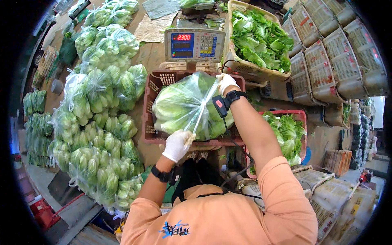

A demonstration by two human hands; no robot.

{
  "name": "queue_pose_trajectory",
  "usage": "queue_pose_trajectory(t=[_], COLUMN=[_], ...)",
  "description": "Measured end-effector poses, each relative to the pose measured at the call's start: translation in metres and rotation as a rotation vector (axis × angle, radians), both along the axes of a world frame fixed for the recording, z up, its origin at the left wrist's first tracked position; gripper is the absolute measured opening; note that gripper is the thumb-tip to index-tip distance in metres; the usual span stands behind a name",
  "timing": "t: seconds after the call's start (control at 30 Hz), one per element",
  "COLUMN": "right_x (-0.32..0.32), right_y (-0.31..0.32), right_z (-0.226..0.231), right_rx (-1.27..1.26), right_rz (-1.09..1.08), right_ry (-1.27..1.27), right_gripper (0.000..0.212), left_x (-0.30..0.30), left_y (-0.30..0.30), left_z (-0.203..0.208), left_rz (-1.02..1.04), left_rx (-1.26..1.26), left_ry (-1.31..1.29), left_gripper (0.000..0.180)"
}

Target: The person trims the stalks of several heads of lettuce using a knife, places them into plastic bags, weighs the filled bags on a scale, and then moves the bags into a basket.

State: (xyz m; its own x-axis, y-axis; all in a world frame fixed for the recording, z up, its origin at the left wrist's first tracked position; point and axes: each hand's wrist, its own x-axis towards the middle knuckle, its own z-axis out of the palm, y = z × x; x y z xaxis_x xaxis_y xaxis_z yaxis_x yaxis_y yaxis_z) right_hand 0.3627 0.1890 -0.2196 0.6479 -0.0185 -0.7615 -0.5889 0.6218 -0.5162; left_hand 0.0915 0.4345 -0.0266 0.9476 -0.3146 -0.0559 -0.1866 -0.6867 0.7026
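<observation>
A clear plastic bag (175, 103) full of leafy green heads lies in a dark red plastic crate (151, 137). Its plastic is gathered at the middle, and a stretched strip of it runs between my hands. My left hand (178, 145), in a white glove, is closed on the strip's near end at the crate's front edge. At the far right side of the bag, my gloved right hand (227, 83) grips the other end. Just beyond the crate stands a scale's display panel (194, 45) with lit red digits and a keypad.
Many bagged greens (100, 134) are piled on the left. A beige crate of loose leaves (230, 61) stands at the back right, and a red tub of leafy greens (303, 122) sits beside my right arm. Stacked beige crates (322, 67) line the far right.
</observation>
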Motion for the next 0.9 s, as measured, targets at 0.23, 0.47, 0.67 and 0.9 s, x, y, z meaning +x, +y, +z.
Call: queue_pose_trajectory(t=[0.23, 0.47, 0.67, 0.9], right_x=[0.005, -0.047, -0.089, -0.176], right_y=[0.039, 0.083, -0.02, 0.034], right_z=[-0.031, 0.103, 0.15, 0.243], right_rx=[0.112, 0.067, -0.055, -0.337], right_rz=[0.058, -0.099, 0.16, 0.718], right_ry=[0.03, 0.021, -0.128, -0.662], right_gripper=[0.02, 0.022, 0.018, 0.021], left_x=[-0.027, -0.072, -0.016, 0.084], left_y=[-0.002, 0.007, 0.017, -0.068], left_z=[0.016, -0.069, -0.059, -0.022], left_rz=[-0.029, 0.606, 0.758, 0.15], left_rx=[-0.092, -1.502, -1.697, -0.221], left_ry=[-0.219, 0.565, 0.682, -0.23], left_gripper=[0.025, 0.035, 0.023, 0.044])
